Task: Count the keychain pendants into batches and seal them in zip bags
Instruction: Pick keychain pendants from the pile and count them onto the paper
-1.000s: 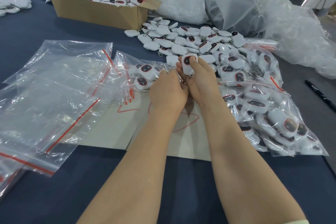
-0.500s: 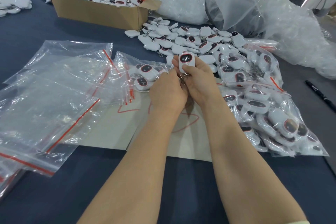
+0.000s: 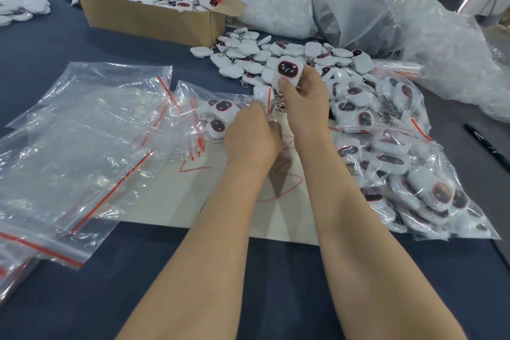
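A white pendant [image 3: 287,70] with a dark face is pinched between the thumb and curled fingers of the right hand [image 3: 306,102], held just above the pile of pendants [image 3: 276,55] at the far middle of the table [image 3: 55,44]. The left hand [image 3: 252,136] is curled beside it, at the mouth of a part-filled zip bag [image 3: 218,116]; whether anything is gripped cannot be told, the fingers being blurred. Filled bags [image 3: 408,163] are heaped to the right, empty bags [image 3: 82,132] to the left.
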Available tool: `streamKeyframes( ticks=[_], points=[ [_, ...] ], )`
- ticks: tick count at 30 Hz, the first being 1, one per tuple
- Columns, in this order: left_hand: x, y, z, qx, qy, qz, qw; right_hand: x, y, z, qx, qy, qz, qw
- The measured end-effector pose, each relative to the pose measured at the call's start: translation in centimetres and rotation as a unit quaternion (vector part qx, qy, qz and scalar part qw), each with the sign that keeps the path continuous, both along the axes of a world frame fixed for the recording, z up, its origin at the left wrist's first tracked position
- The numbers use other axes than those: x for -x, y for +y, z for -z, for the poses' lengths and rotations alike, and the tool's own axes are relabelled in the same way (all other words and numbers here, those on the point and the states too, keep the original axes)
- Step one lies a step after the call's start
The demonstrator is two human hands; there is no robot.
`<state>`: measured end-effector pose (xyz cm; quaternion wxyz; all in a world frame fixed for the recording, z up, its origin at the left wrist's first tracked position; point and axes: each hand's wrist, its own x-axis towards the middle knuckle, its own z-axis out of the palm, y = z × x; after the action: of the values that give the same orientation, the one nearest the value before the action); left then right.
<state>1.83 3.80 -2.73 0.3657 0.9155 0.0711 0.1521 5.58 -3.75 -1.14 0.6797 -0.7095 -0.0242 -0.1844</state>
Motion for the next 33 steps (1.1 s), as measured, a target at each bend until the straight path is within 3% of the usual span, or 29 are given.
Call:
streamKeyframes(
  ticks=[7,12,20,26,30,33],
  points=[
    [-0.1,0.0,-0.4,0.028,-0.043,-0.010,0.999,-0.2,0.2,0.3,-0.078,0.060,-0.002,0.995],
    [-0.3,-0.3,0.5,-0.062,0.014,0.024,0.998,-0.6,-0.4,1.4,-0.064,0.098,0.060,0.991],
    [0.0,-1.0,0.7,-0.121,0.022,0.021,0.992,-1.0,-0.8,2.2,-0.108,0.112,0.093,0.983],
    [0.4,-0.8,0.2,-0.066,0.023,0.009,0.998,-0.7,-1.1,1.6,-0.209,0.096,0.070,0.971],
    [0.4,-0.4,-0.3,0.010,0.015,0.001,1.000,-0.3,-0.2,1.3,-0.145,0.090,0.034,0.985],
    [0.1,0.0,-0.5,0.059,0.003,-0.005,0.998,0.0,0.4,1.1,0.010,0.097,0.034,0.995]
  ],
)
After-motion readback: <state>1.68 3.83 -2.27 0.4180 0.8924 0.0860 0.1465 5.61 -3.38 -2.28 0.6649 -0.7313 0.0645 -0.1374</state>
